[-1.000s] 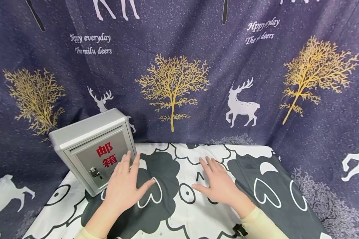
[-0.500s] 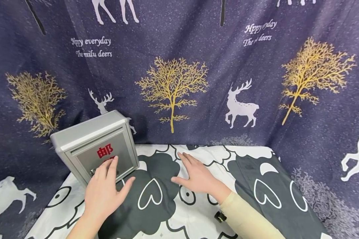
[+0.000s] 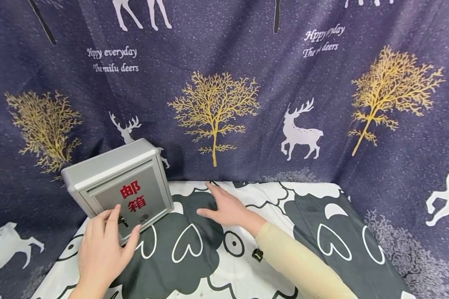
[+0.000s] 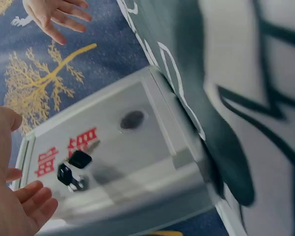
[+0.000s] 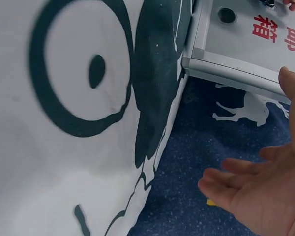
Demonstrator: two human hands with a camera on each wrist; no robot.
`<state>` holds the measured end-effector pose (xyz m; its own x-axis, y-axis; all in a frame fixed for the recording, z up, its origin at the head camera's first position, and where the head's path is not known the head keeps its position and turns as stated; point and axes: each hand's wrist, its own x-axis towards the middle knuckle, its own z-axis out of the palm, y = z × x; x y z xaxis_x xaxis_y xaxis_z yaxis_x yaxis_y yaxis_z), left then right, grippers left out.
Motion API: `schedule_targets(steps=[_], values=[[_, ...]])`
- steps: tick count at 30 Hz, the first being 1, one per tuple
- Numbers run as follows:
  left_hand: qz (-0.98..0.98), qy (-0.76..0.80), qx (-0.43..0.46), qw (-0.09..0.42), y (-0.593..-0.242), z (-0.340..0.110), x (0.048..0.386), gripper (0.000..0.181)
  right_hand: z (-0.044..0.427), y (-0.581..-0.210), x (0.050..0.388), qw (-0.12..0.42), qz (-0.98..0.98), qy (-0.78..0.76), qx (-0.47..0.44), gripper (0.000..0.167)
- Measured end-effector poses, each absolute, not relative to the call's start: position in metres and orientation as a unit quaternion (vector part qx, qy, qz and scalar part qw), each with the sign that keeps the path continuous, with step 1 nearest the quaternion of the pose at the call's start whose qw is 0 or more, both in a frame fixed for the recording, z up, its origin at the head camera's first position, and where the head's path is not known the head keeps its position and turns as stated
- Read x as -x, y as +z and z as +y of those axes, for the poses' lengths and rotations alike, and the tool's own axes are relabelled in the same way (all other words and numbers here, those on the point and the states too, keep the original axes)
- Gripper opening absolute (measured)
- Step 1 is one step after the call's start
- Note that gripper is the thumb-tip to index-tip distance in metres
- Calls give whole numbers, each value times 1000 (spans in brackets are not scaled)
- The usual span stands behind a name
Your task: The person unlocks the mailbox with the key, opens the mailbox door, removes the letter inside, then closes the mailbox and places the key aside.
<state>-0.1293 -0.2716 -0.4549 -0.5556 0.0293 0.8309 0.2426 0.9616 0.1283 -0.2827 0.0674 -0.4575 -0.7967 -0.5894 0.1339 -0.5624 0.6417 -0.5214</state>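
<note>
A silver metal mailbox (image 3: 112,166) with red characters stands upright at the left of the table. Keys (image 4: 73,169) with black heads hang at the lock on its front door. In the head view my left hand (image 3: 101,245) is in front of the mailbox's lower left, fingers loosely extended beside the keys; the left wrist view shows a gap between fingers and keys. To the right of the mailbox hovers my right hand (image 3: 226,207), thumb apart from its fingers, holding nothing. The right wrist view has that hand (image 5: 265,191) apart from the mailbox's side.
A black-and-white cartoon cloth (image 3: 243,274) covers the table. Behind it hangs a dark blue curtain (image 3: 247,50) printed with deer and golden trees. A small black object (image 3: 257,254) sits at the right sleeve.
My left hand has moved left and down, across the mailbox's front to beside its lock. The right hand has moved left, toward the mailbox. The mailbox stays in place.
</note>
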Motion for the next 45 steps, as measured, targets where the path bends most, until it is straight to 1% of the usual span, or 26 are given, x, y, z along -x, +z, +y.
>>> schedule_targets(steps=[5,8,11,15,17,19,21,25,29,32,40,45], values=[[-879,-129,33,457,-460,-284,123,95,54,-456,299,50,898,-288,329,102],[-884,-140,7,445,-464,-293,118,103,49,-453,308,77,894,-295,328,102],[-883,-147,-18,446,-468,-302,114,108,43,-451,315,99,890,-296,333,102],[-876,-151,-47,455,-473,-310,108,108,34,-451,325,103,885,-294,347,102],[-878,-162,-60,446,-474,-313,107,104,29,-449,329,103,884,-294,349,101],[-887,-183,-79,418,-474,-314,107,98,23,-448,333,108,885,-291,347,101],[-896,-211,-102,376,-473,-315,107,98,17,-445,335,114,887,-284,345,99],[-913,-254,-143,285,-467,-317,109,111,3,-442,340,122,882,-281,358,92],[-920,-281,-154,225,-464,-320,115,115,-11,-442,345,117,875,-287,373,86],[-919,-306,-144,203,-462,-322,119,117,-20,-443,349,115,871,-293,377,86],[-921,-336,-129,145,-453,-337,125,121,-43,-439,352,129,856,-316,388,89],[-914,-366,-111,138,-453,-339,129,125,-53,-433,350,139,852,-320,390,92]])
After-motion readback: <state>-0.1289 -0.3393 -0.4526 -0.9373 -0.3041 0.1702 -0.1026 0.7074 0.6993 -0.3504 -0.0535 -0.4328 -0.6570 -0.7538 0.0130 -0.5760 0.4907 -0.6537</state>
